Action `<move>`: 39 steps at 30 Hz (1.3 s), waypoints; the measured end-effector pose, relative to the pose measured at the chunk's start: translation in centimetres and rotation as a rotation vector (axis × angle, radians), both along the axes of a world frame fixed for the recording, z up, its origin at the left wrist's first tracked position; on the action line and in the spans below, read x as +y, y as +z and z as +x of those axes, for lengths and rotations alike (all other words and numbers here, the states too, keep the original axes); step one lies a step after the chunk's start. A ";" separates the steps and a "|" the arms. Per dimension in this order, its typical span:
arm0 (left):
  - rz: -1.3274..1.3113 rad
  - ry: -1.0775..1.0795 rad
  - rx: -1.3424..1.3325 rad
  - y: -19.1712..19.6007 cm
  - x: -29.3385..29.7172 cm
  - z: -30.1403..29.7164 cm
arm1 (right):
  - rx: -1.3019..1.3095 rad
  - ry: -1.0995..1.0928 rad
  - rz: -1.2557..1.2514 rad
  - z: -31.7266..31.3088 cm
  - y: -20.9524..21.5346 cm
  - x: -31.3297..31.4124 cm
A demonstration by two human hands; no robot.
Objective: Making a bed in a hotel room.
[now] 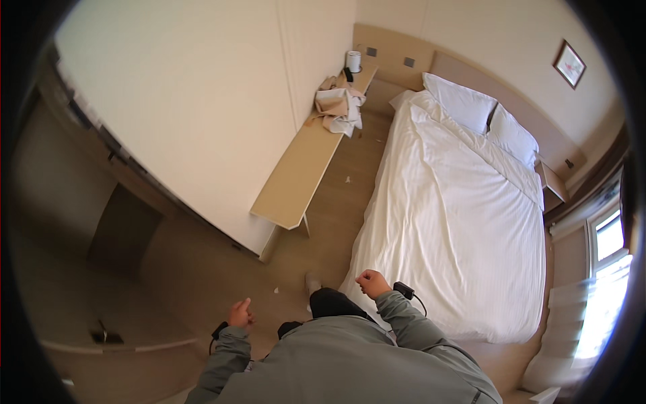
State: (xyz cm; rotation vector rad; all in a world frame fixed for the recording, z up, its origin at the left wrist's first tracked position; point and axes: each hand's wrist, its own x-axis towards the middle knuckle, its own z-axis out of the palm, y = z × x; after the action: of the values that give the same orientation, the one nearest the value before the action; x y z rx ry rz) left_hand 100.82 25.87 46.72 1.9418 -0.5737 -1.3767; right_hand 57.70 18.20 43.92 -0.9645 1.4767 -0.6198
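My left hand (241,314) hangs over the floor, its fingers loosely apart and nothing visible in them. A dark device with a cord (218,331) sits at that wrist. My right hand (372,284) is curled closed above the near left corner of the bed (464,262), with no object showing in it. Beside the right wrist is a black box-shaped device (404,290), its cable curving down to the grey sleeve. Neither hand visibly holds anything. White bedding covers the bed, wrinkled, with two white pillows (459,104) at its head.
Along the left wall runs a narrow wooden bench (296,178) bearing a crumpled beige and white cloth heap (341,104) and a white canister (354,61). Small white scraps (348,179) lie on the floor. A nightstand (552,185) and a curtained window (605,289) are at right.
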 end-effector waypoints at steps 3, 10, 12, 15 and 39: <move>-0.053 0.094 0.480 0.7 -7.6 -2.9 | -0.050 -0.185 0.046 -2.5 -2.9 -4.0; -0.004 -0.108 0.569 -1.3 -28.0 -10.4 | -0.213 -0.373 -0.059 -8.0 -6.2 -17.4; 0.044 -0.101 0.582 -1.5 -34.5 -12.6 | -0.170 -0.404 -0.032 -10.3 -5.4 -21.6; 0.032 -0.159 0.554 2.0 -44.1 -18.2 | -0.125 -0.388 0.070 -14.0 -3.2 -27.4; 0.164 -1.088 0.737 4.6 -101.2 -56.4 | -0.058 -0.923 0.012 -32.5 2.1 -65.2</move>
State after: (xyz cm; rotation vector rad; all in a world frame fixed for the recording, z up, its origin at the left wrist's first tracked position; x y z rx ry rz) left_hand 44.46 -75.36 51.36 0.9983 -1.2230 -2.6717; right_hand 25.23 -46.99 45.99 -0.1933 1.8396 -1.2731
